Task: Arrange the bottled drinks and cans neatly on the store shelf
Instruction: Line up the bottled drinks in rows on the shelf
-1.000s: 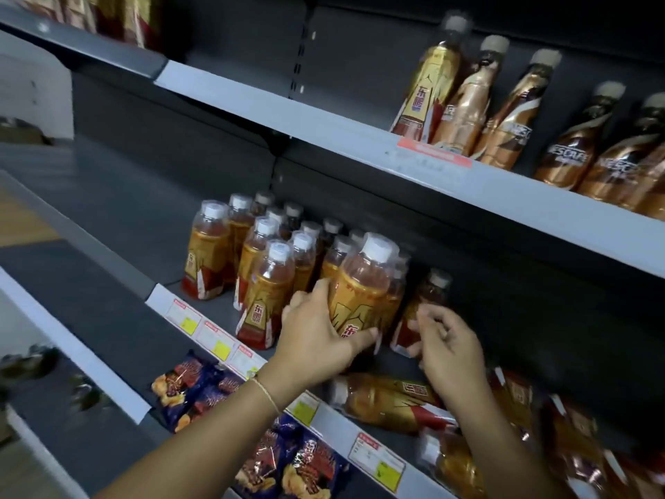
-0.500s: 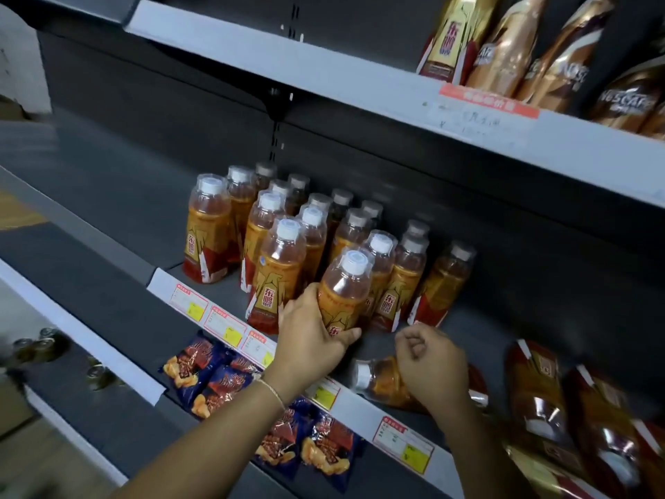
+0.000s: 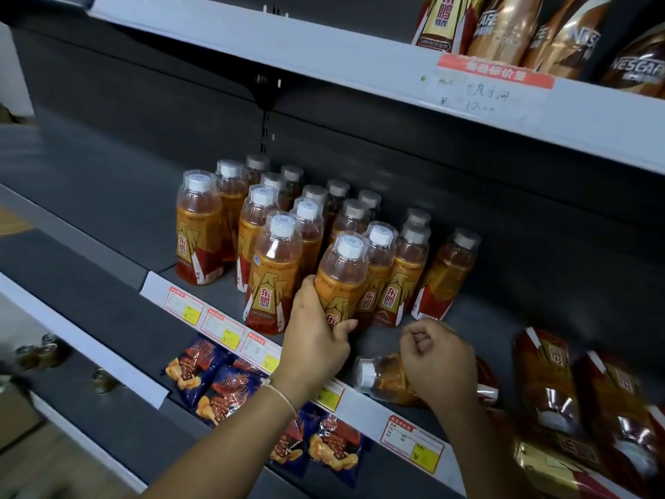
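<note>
Seen from the head camera, the bottles on the right [image 3: 611,401] are blurred and cut off by the edge. The right hand [image 3: 437,358] covers the middle of a bottle lying on its side [image 3: 378,376] at the front of the shelf [image 3: 108,210]; its fingers are curled, but whether they grasp anything cannot be told. The left hand [image 3: 316,340] grips an upright bottle [image 3: 342,279] in the front row of standing bottles [image 3: 273,225].

One head camera is looking forward and down at the middle shelf [image 3: 360,394] from close range, tilted so that the shelf edges are running from upper left to lower right of the frame. Both forearms are entering from the bottom edge.
</note>
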Available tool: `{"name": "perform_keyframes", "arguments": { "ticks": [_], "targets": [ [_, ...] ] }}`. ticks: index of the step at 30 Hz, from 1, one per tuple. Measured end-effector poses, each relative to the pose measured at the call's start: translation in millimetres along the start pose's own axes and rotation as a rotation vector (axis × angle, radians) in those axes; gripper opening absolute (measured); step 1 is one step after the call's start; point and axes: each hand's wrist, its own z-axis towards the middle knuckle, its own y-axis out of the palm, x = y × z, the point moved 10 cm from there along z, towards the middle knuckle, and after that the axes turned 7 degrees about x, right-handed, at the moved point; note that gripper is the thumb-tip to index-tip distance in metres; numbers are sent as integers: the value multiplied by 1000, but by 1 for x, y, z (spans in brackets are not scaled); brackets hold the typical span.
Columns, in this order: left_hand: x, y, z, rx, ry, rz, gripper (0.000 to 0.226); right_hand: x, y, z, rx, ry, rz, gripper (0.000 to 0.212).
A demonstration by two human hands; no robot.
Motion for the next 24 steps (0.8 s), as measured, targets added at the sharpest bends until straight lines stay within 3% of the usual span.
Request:
{"name": "perform_keyframes", "arguments": {
  "ticks": [6, 9, 11, 13, 15, 17, 21, 24],
  "targets": [
    [-3, -8, -10, -36, 21, 46, 78, 0, 0, -1, -2, -3, -1, 10],
    [-10, -7, -18, -98, -34, 258, 76, 0, 1, 1, -6, -7, -7, 14],
    [-10, -13, -23, -119, -34, 490, 59, 0, 3, 2, -8, -7, -6, 13],
    [4, -27, -27, -85, 52, 712, 34, 1, 3, 3, -11, -4, 6, 10],
    [27, -38, -30, -38, 156, 822, 36, 1, 3, 2, -32, -2, 36, 7],
    [52, -40, -32, -21, 269, 789, 34, 4, 3, 3, -80, 44, 140, 7],
    [99, -16, -32, -77, 493, 757, 30, 31, -4, 13, -182, 382, 616, 9],
    [138, 17, -40, -139, 643, 721, 26, 56, -32, 20, -152, 433, 713, 12]
  ]
}}
